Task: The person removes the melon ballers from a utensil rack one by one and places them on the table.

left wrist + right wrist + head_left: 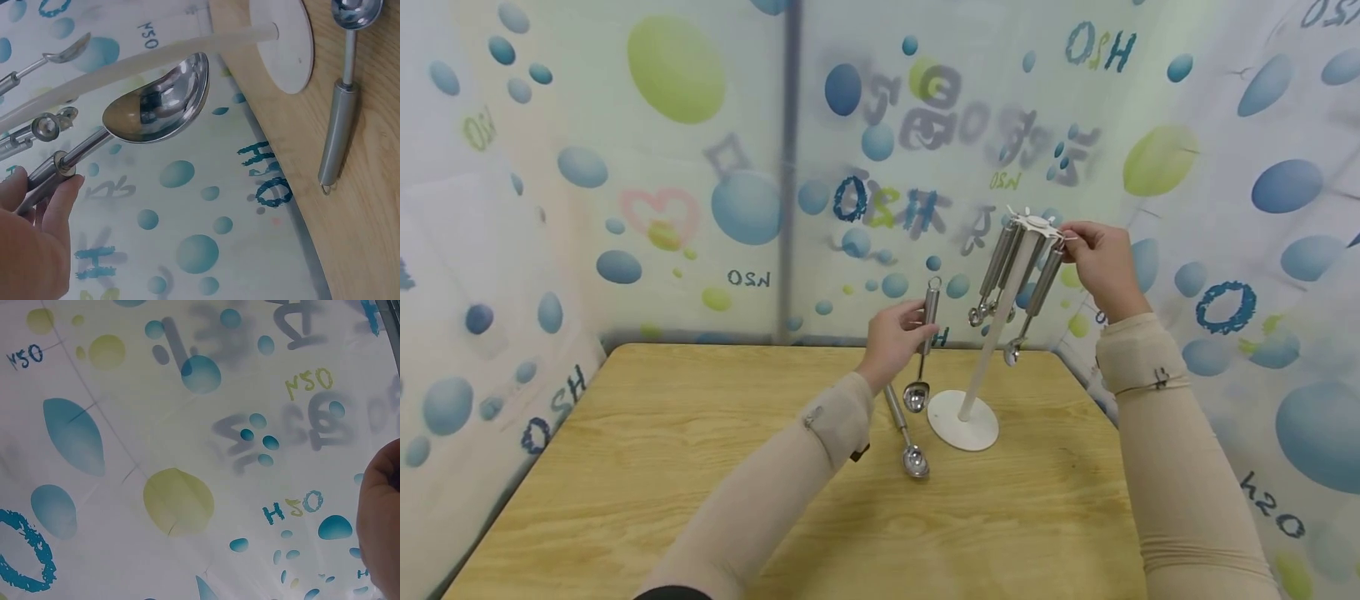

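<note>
My left hand (891, 337) grips a metal scoop (917, 397) by its handle, bowl hanging down, left of a white utensil rack (1000, 325). In the left wrist view the shiny scoop bowl (156, 106) shows in front of the rack's pole. My right hand (1105, 262) pinches the right edge of the rack's top with curled fingers. Just below those fingers hangs a metal-handled spoon (1045, 283). Only part of the right hand (381, 525) appears in the right wrist view, its fingertips out of frame. Another scoop (915, 460) lies on the table near the rack's base.
Several metal utensils (997, 262) hang on the rack's left side. Its round white base (962, 421) stands on the wooden table (737, 467), toward the back right. Patterned curtains (880, 125) enclose the table behind and at both sides.
</note>
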A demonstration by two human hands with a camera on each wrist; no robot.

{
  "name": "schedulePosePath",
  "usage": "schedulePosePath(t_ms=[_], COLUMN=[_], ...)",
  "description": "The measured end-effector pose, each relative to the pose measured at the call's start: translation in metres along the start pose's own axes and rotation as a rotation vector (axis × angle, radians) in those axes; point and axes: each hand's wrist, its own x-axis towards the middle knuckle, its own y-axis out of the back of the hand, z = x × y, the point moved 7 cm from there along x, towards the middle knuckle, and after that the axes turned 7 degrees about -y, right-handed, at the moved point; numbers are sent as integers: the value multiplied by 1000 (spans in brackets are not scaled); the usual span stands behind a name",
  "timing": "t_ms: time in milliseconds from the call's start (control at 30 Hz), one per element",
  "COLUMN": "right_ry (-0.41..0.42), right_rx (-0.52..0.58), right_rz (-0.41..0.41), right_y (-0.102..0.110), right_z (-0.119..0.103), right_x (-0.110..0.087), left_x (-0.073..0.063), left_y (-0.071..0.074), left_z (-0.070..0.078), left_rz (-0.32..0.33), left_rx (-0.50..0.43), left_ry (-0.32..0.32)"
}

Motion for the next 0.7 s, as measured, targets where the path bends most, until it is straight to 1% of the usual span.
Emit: schedulePosePath(t_ms=[167, 300, 400, 567, 633, 700], right_ry=[-15, -9, -4, 3, 1, -3], right_rx=[-4, 1, 6, 3, 0, -2], right_rz=[-5, -2, -4, -4, 0, 1], right_y=[0, 1, 0, 0, 0, 0], right_z=[0, -1, -2, -2, -1, 0], right_x=[-1, -2, -3, -2, -2, -1], left_x=[-4, -6, -10, -18, -21, -23], left_y=[10, 19, 26, 36, 38, 41], left_z=[-13, -24, -34, -54, -62, -69], left_rz=[11, 22, 38, 70, 74, 75], left_rx=[-18, -10, -6, -45, -51, -48], left_ry=[50, 83, 130, 219, 243, 255])
